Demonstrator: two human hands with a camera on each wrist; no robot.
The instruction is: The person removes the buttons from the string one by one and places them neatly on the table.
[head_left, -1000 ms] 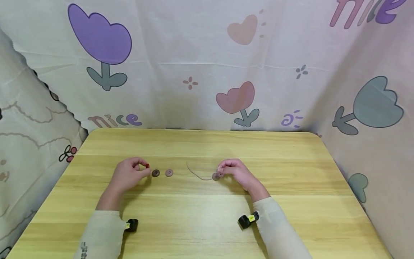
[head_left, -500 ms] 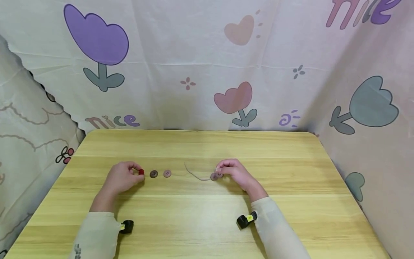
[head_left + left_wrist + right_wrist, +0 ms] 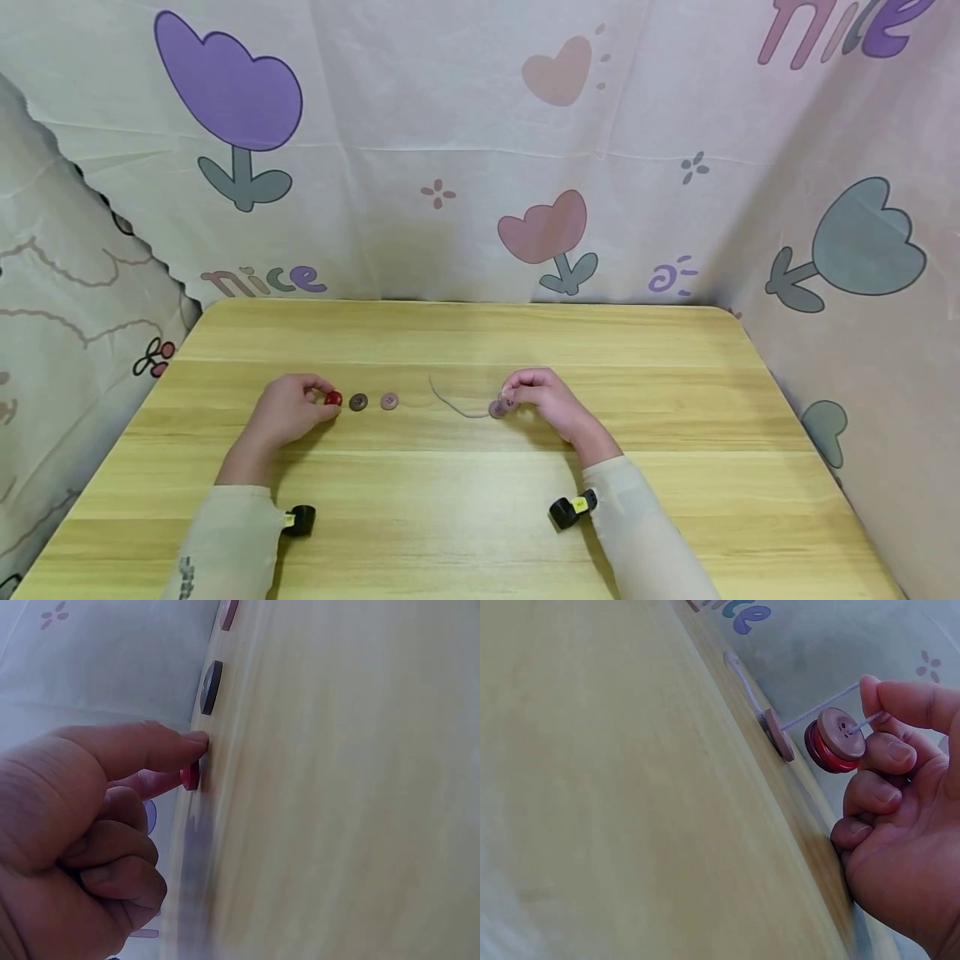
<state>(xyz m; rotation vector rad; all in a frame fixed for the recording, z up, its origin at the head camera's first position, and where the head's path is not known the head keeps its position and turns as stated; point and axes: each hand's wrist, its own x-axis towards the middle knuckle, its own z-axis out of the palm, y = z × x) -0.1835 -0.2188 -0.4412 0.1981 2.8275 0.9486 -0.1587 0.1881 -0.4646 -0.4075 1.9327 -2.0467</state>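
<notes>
Your L hand point(image 3: 288, 407) reaches in from bottom L, forearm angled up & slightly R, pinching the glossy red round button point(image 3: 334, 399) btwn thumb & index. Other fingers tucked toward palm. The red button's low, at the L end of a row on the pale yellow wood-grain bench point(image 3: 465, 500); the dark brown round button point(image 3: 358, 402) sits just R of it, then the pinkish-brown round button point(image 3: 389, 402).

Your R hand point(image 3: 551, 404) comes in from bottom R, forearm slanting up-L, thumb & index pinching the thin pale string point(image 3: 457, 410) w/ the rest of the fingers curled. Per R wrist view, a pinkish-brown threaded button point(image 3: 841, 733) hangs just below your pinch, dark red & bright red round buttons point(image 3: 826, 756) stacked behind it. Another pinkish-brown round button point(image 3: 778, 735) is farther down the string, tilted, close to the bench; can't tell if touching. Free string end trails L, twd the row.

Both sleeves pale, long; black cam point(image 3: 302, 521) at L wrist, another black cam point(image 3: 564, 512) at R.
</notes>
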